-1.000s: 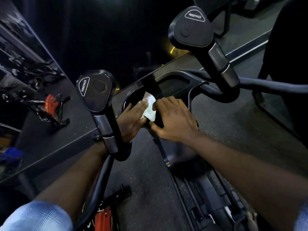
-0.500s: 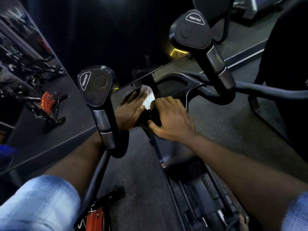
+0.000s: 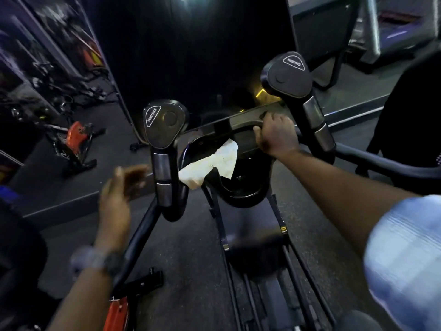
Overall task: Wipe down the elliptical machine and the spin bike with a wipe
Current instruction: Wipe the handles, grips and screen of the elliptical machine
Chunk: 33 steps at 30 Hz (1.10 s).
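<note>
Wipe (image 3: 211, 164) draped on elliptical console rim (image 3: 241, 197), between left handle (image 3: 164, 149) and right handle (image 3: 307, 108). Right hand (image 3: 276, 136) on console top edge; left hand (image 3: 119, 187) left of left handle (touching nothing).

Head-worn wide-angle view.
Looks forward and down, close above the elliptical machine (image 3: 238, 163), floor beneath.

Left handle cap (image 3: 164, 124) of the elliptical machine (image 3: 241, 187): a white-outlined label reading "RESISTANCE", running up along the cap's left edge. Right handle cap (image 3: 286, 76): the same white-outlined "RESISTANCE" label, set near the cap's top. No other text, number or brand can be read; the remaining surfaces are dark or blurred.
</note>
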Tool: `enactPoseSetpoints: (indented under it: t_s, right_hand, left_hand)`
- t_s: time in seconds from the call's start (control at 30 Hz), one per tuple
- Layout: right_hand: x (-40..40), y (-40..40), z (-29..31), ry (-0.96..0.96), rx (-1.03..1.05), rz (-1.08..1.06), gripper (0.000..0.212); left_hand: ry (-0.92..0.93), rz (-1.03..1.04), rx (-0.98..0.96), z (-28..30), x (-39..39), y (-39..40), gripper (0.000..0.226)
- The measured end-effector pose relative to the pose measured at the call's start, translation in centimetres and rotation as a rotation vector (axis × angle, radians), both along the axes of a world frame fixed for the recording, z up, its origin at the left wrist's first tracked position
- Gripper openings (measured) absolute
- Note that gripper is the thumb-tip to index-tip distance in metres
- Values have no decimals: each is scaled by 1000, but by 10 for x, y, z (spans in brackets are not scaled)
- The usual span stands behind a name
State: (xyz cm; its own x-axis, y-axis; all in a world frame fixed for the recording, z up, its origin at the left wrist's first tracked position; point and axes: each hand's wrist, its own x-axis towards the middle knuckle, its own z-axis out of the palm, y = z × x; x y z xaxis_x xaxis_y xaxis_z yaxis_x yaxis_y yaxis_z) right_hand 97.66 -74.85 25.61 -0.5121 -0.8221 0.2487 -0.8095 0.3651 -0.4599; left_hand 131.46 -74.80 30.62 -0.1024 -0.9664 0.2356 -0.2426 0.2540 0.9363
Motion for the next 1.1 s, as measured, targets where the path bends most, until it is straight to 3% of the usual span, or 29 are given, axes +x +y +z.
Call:
enactPoseSetpoints:
  t_s: [0.07,0.13,0.2,0.27,0.33,0.47,0.53,0.6,0.73,0.87,1.03,1.1]
  right_hand:
    - [-1,-4,-15,79,70,41,45]
    - [-1,-6,-29,132,79,35,47]
    - [0,-7,-32,159,70,12,44]
    - [0,-6,-32,168,52,21,41]
    - [-3,-4,-31,165,22,38,40]
    - [-3,-1,-31,149,-29,33,36]
    - [-2,-1,-30,140,-49,38,34]
    - [-2,0,-30,140,-49,39,34]
    - [-2,0,-31,149,-47,22,34]
    - [-2,-3,-34,145,-12,17,37]
    - [-6,-3,-36,153,-10,20,38]
    - [-7,-4,-36,174,-6,18,38]
  left_hand:
    - [-161,216,-400,-8,-7,67,36]
    - [-341,-43,-683,-27,-33,108,29]
    - [-445,-369,-742,-35,-78,122,26]
    - [-444,-469,-689,-37,-117,104,23]
    - [-516,-317,-584,-37,-147,70,30]
    - [-929,39,-253,-56,-172,-9,60]
    - [-1028,68,-61,-68,-174,-28,70]
    - [-1131,-14,-81,-77,-175,-22,75]
    - [-1205,-323,-354,-80,-162,19,78]
    - [-1238,-348,-285,-69,-163,-14,61]
    - [-850,-331,-400,-78,-159,-21,23]
    - [-785,-262,-371,-82,-152,-26,29]
